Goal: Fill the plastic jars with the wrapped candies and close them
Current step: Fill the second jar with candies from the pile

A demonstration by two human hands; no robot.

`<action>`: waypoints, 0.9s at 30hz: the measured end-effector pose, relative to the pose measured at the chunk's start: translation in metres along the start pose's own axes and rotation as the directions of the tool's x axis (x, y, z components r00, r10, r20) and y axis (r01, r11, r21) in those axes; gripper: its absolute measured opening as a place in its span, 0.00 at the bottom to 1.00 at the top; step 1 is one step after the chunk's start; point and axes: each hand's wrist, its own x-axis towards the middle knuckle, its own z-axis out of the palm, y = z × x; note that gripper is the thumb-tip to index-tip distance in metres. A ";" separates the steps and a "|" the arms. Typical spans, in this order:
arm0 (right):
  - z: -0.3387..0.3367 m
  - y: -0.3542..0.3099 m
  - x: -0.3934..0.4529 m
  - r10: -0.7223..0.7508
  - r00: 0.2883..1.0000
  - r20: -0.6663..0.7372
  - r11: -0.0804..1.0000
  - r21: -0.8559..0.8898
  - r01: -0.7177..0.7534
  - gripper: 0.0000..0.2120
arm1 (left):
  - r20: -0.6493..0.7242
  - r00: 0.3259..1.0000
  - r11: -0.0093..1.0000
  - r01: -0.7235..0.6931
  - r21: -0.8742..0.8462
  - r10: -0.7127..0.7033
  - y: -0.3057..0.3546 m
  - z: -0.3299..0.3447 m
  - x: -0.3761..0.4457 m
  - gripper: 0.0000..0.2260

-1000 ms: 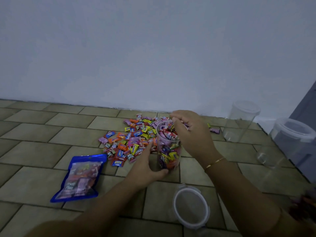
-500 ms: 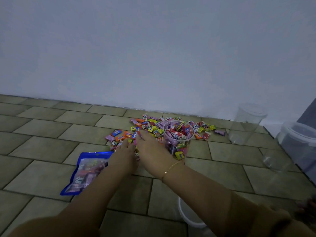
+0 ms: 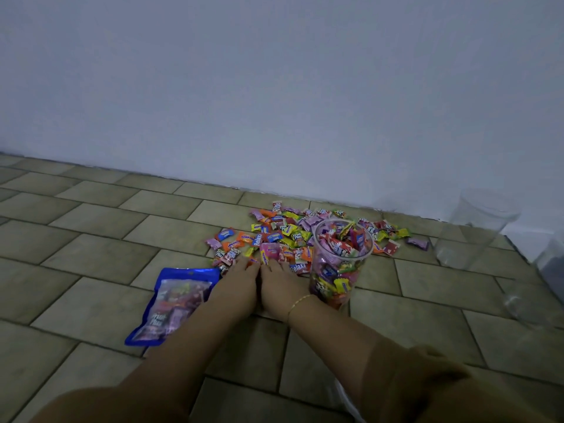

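Both hands lie side by side on the tiled floor point(image 3: 91, 239), palms down at the near edge of the candy pile point(image 3: 274, 236). The left hand point(image 3: 236, 283) and right hand point(image 3: 282, 285) touch along their inner edges, fingertips reaching into the first wrappers. Whether the fingers are flat or already curling around candies cannot be told — the backs of the hands hide them. Judging from the pairing, this looks like the start of a two-handed scoop, a way to gather more than one hand could pinch.

Just beside the right hand stands the filled jar point(image 3: 338, 264), upright, open, candies heaped to the rim; it sits against the pile so each load travels little. It seems nearly ready to be closed. An empty jar point(image 3: 470, 233) waits well apart to the right by the wall — another clear container shows faintly at the frame's right edge. A blue candy pouch point(image 3: 171, 303) lies flat beside the left forearm.
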 end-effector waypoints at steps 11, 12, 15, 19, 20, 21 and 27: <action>-0.005 0.006 -0.033 -0.023 0.989 -0.146 0.998 0.059 0.032 0.16 | -0.039 0.999 1.000 0.002 0.019 -0.001 0.020 -0.004 -0.010 0.21; -0.005 0.007 -0.035 -0.023 0.986 -0.163 0.998 0.059 0.033 0.15 | -0.077 0.997 1.000 -0.030 0.005 0.031 0.020 -0.003 -0.016 0.21; -0.002 0.006 -0.041 -0.026 0.980 -0.199 0.998 0.052 0.037 0.14 | -0.260 0.962 0.985 -0.116 -0.132 0.078 0.019 0.005 -0.031 0.17; -0.003 0.004 -0.049 -0.021 0.971 -0.239 0.997 0.070 0.038 0.13 | -0.302 0.952 0.978 -0.104 -0.179 0.046 0.022 0.003 -0.047 0.15; -0.004 0.003 -0.051 -0.021 0.974 -0.225 0.995 0.087 0.042 0.13 | -0.263 0.965 0.979 -0.075 -0.187 0.024 0.023 0.002 -0.046 0.14; -0.006 0.003 -0.052 -0.030 0.976 -0.215 0.994 0.097 0.052 0.12 | -0.219 0.976 0.981 -0.044 -0.191 0.001 0.023 0.001 -0.045 0.12; -0.014 0.002 -0.059 -0.001 0.995 -0.103 0.999 0.032 0.004 0.09 | 0.018 0.993 0.979 0.115 -0.168 -0.114 0.024 -0.011 -0.033 0.11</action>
